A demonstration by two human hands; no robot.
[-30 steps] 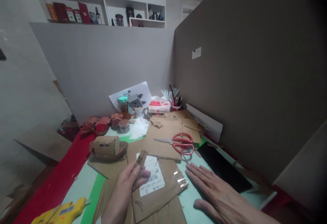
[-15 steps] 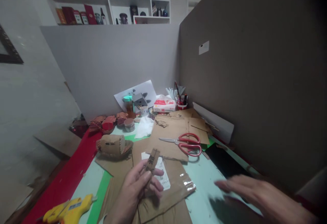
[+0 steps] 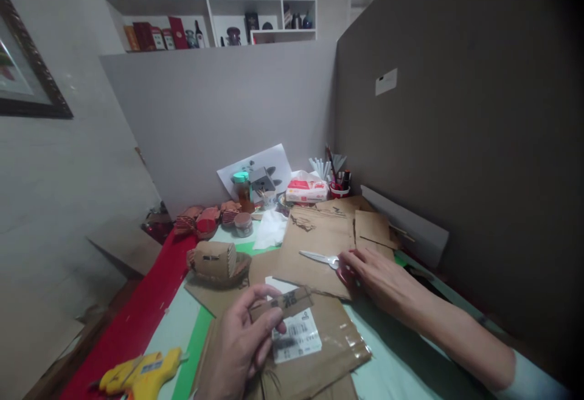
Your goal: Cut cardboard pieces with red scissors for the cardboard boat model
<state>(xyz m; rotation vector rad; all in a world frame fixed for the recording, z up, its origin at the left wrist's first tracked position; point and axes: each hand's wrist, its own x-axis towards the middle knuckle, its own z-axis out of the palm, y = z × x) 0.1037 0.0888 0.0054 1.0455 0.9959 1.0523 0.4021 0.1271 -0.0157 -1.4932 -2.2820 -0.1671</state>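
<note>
My left hand [image 3: 244,342] pinches a small strip of brown cardboard [image 3: 283,303] above a larger cardboard sheet [image 3: 319,351] with a white shipping label [image 3: 296,336]. Farther back, my right hand [image 3: 378,275] lies over the red handles of the scissors [image 3: 322,258]; the fingers curl onto them and only the steel blades show, pointing left across another cardboard sheet [image 3: 314,236].
A yellow glue gun [image 3: 139,372] lies at the front left on the red strip. A small cardboard model [image 3: 219,260] sits left of centre. At the back stand jars, a tissue pack [image 3: 306,190] and a pen cup [image 3: 338,188]. Grey partitions close the back and right.
My right hand left the table at the front right and reached back onto the scissors. My left hand turned the cardboard strip from upright to nearly level. The camera swung left.
</note>
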